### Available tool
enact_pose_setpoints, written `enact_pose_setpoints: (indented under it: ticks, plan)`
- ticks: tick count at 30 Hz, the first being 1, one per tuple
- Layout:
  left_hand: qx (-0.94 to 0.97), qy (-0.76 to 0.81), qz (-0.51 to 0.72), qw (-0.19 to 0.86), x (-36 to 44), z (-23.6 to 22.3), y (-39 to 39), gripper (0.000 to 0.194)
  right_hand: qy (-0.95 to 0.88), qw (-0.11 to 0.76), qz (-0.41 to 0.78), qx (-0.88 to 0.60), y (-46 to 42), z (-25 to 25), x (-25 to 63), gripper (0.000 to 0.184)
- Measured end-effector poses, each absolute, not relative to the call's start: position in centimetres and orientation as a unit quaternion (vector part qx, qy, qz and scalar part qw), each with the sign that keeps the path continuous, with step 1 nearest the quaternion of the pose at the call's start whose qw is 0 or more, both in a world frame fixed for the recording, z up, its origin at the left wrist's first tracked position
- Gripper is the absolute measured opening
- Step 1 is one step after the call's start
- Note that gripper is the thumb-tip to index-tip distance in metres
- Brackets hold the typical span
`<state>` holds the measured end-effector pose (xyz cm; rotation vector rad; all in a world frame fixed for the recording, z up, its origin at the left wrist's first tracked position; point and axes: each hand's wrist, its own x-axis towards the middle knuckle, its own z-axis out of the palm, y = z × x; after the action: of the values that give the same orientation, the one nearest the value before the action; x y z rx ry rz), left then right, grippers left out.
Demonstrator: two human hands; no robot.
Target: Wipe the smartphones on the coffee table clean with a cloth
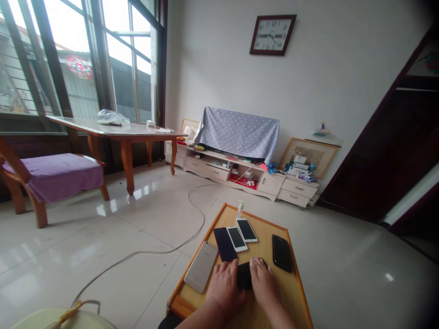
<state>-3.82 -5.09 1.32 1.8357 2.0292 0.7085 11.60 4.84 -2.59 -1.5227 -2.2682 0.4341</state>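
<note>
A flat black thing, shaped like a phone (243, 276), lies at the near part of the small wooden table (259, 228). My left hand (223, 282) grips its left side with bent fingers, and my right hand (263, 279) holds its right side. Both hands cover much of it, so its exact kind is unclear. Left of my left hand lies a silver-backed phone (201, 266). Beyond my hands are a dark blue phone-like slab (225, 244) and two white phones, one nearer (236, 238) and one farther (246, 230). A black phone (282, 252) rests near the right edge.
A clear pump bottle (240, 210) stands at the table's far end. A cable (151, 252) runs across the tiled floor. Left are a larger table (137, 130) and a chair with a purple cover (65, 171). A low white cabinet (206, 168) lines the wall.
</note>
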Motion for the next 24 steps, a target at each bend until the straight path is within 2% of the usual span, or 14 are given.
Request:
enact_pose_setpoints:
  ticks: [3,8,17,24]
  plan:
    - [0.641,0.707,0.254,0.156,-3.8,1.3,-5.0,0.082,-0.803,0.185,0.147,-0.547,4.8,-2.6,11.1,0.062]
    - [0.652,0.693,0.256,0.169,-4.0,1.3,-4.9,0.069,-0.843,0.174,0.182,-0.475,2.4,-3.3,8.9,0.055]
    - [0.644,0.705,0.257,0.151,-3.7,1.5,-4.9,0.082,-0.797,0.185,0.147,-0.556,7.0,-2.5,12.9,0.064]
    - [0.648,0.701,0.257,0.15,-3.8,1.2,-4.7,0.078,-0.81,0.184,0.137,-0.54,4.3,-4.0,11.0,0.056]
